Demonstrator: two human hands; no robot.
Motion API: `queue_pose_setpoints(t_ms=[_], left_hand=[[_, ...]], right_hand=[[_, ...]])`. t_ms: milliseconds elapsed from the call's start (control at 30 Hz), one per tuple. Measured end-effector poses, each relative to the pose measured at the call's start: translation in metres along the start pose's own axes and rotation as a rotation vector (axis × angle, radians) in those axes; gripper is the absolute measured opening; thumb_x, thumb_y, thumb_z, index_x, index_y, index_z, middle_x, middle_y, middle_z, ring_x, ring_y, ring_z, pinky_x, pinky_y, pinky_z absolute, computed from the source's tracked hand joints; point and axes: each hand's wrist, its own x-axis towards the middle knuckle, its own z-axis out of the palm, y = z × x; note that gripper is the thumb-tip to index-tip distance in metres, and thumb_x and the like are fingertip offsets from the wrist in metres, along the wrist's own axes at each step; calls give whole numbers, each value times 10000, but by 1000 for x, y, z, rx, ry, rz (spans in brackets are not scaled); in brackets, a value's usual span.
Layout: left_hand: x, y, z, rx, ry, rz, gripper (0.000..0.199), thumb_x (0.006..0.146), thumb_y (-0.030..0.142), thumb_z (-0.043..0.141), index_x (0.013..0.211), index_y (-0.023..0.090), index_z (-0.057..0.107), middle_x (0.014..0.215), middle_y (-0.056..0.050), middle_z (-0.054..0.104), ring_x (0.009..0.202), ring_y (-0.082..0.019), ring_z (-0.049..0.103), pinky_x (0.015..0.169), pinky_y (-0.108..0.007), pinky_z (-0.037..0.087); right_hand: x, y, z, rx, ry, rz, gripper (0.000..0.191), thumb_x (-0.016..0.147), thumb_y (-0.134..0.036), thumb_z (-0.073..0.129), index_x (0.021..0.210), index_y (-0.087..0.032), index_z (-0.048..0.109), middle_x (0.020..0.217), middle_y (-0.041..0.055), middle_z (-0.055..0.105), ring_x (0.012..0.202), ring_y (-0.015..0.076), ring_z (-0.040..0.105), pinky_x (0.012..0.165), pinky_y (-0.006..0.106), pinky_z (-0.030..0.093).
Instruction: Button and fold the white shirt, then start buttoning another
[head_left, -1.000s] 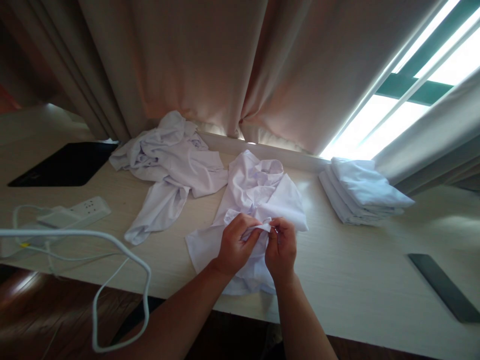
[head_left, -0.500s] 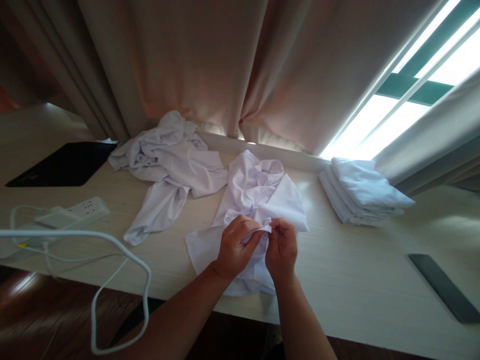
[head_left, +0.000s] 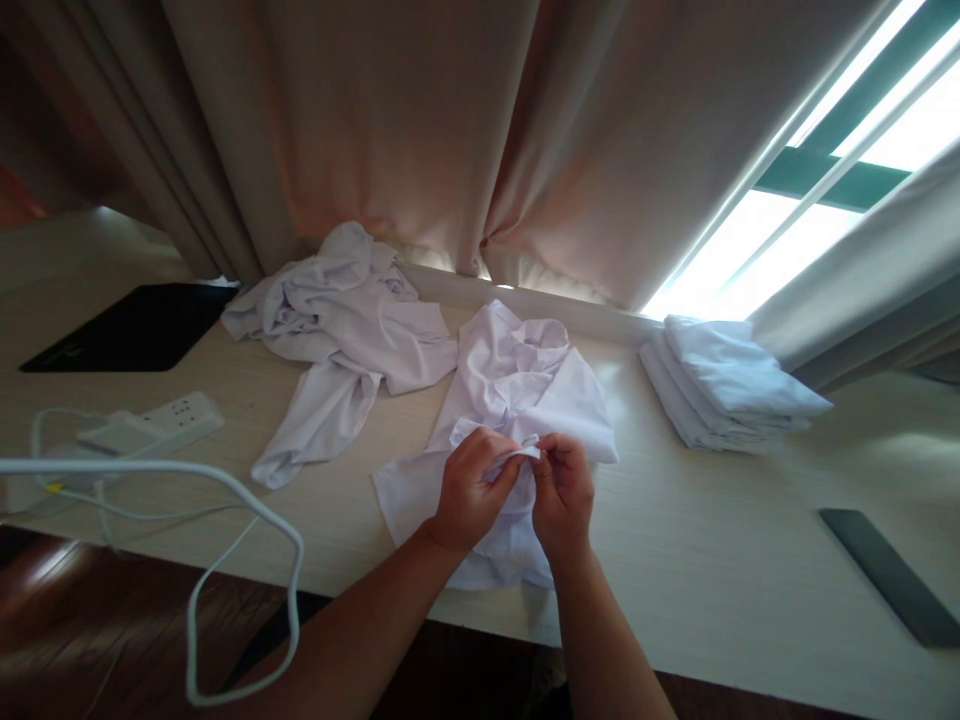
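A white shirt (head_left: 525, 385) lies in front of me on the table, its collar toward the curtain and its short sleeves spread to the sides. My left hand (head_left: 476, 490) pinches the shirt's front edge between thumb and fingers. Close beside it, my right hand (head_left: 564, 497) is closed on the same strip of cloth, the fingertips of both hands almost meeting. The strip is lifted a little off the rest of the shirt. Any button between the fingertips is too small or hidden to make out.
Left of the shirt lies a crumpled heap of white clothing (head_left: 337, 310). A folded white stack (head_left: 735, 380) sits at the right. Also on the table (head_left: 690, 560) are a black mat (head_left: 135, 328), a power strip (head_left: 169, 420) with a white cable (head_left: 247, 490), and a dark flat bar (head_left: 889, 575).
Both hands keep their hold on the shirt's edge, with only a slight shift of the fingers. The whole view has moved very slightly.
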Motion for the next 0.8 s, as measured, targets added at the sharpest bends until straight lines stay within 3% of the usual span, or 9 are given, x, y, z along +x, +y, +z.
queue_pose_setpoints(t_ms=[267,567,800], left_hand=[[0,0,0,19,-9,14,86,855,155,633,934,188,644,868,-34,627,847,-154,587,788,-291,474],[-4,-3,0,75,-62,131,145,872,135,597,987,197,658,892,-57,627,856,-164,576,771,-311,483],[-5,-3,3,44,-45,107,125,862,134,617,962,197,655,875,-47,630,845,-156,585,773,-309,496]], right_hand=[[2,0,1,3,4,7,98,904,-259,566,992,-216,568,894,29,561,821,168,548,751,325,450],[2,-3,0,21,23,-70,80,913,-194,533,986,-220,551,908,22,553,843,164,562,768,317,452],[2,-2,1,-20,34,-121,73,917,-172,509,957,-216,551,910,23,556,850,164,550,773,324,444]])
